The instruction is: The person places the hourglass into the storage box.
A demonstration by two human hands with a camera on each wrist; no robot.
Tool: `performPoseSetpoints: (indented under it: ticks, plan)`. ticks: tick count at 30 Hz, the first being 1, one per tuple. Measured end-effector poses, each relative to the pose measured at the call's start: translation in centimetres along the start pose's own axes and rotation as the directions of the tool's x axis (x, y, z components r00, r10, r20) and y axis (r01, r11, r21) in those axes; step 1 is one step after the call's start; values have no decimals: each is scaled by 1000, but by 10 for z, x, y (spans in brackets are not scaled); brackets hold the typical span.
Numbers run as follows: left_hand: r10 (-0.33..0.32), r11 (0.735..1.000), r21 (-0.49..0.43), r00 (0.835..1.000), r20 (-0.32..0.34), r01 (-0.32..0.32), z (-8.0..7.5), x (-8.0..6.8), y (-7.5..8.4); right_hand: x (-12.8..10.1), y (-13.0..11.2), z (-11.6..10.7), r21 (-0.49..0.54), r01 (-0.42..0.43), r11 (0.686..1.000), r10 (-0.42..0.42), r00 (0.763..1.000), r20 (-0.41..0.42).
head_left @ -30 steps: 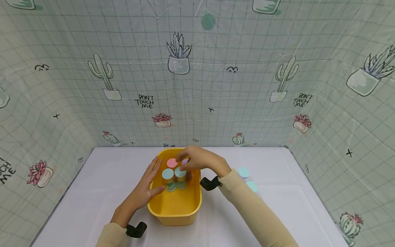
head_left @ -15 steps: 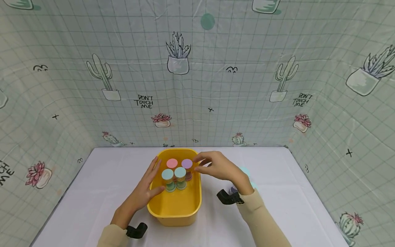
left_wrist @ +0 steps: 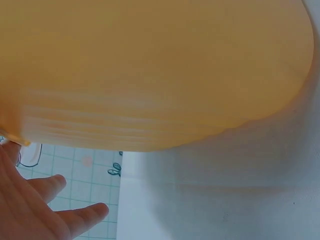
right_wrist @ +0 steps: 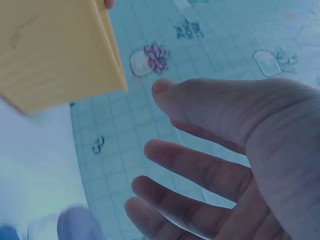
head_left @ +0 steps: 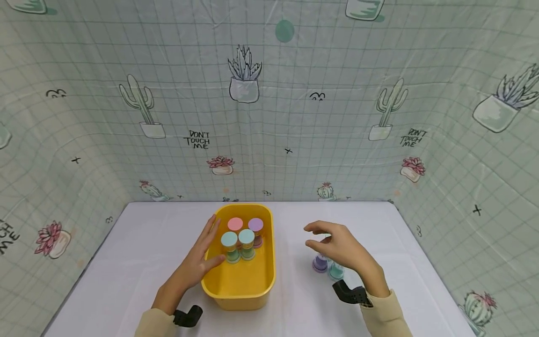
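Right hand (head_left: 342, 248) is hovering just right of the yellow tub (head_left: 240, 286), fingers spread loose and holding nothing. It sits right above two little jars out on the table, a purple jar (head_left: 320, 264) and a teal jar (head_left: 335, 270), which stand touching each other, well apart from the tub's right wall. From the right wrist view you can see the fingers (right_wrist: 195, 167) fanned apart with nothing between them, and the tub's corner up in the top left.

Left hand (head_left: 200, 262) lies flat against the tub's left rim, fingers straight, thumb poking over the edge toward the jars inside. Not gripping anything, just resting there. The left wrist view is basically a wall of yellow plastic with the fingertips (left_wrist: 90, 214) showing below it.

Inside the tub, bunched at the far end, are four jars standing upright: a pink-lidded jar (head_left: 235, 224) and a purple-lidded jar (head_left: 255, 225) at the back, two teal-lidded jars (head_left: 237, 238) in front of them, all pretty much touching. The near half of the tub is bare bottom.

The tub sits on a white table (head_left: 126, 262), with a cactus-print backdrop (head_left: 269, 117) behind and to either side of it.
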State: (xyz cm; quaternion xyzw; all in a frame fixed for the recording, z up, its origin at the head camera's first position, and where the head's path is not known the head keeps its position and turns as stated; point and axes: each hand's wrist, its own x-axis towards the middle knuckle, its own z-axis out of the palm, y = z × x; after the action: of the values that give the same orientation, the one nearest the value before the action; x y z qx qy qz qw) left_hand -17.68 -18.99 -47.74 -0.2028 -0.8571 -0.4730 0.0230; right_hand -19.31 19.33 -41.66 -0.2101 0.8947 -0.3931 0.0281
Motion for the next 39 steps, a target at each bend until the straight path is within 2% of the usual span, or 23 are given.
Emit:
performPoseSetpoints:
  ticks: [8,14,18,22,28,33,39]
  plan:
    - [18,1000,-14,1000,1,-18,1,0,-2,-30,25,-14,-56,-77,995,72,994,-83]
    - [16,1000,-18,1000,-8,-16,1,-1,0,-48,34,-20,-112,-118,987,96,978,-186]
    - [23,1000,-15,1000,-10,-24,1,-1,-1,-55,41,-18,-132,-154,979,123,968,-217]
    - [24,1000,-17,1000,-9,-24,0,-1,-2,-58,48,-12,-105,-227,968,204,960,-192]
    - [17,1000,-18,1000,-7,-17,0,-1,-1,-59,58,-4,-65,-354,933,345,931,-117]
    - [17,1000,-10,1000,0,-17,0,-1,-2,-60,62,-3,-40,-387,921,384,920,-76]
    - [6,1000,-4,1000,-3,-6,-1,0,-2,-56,65,-5,-8,-387,922,386,922,-19]
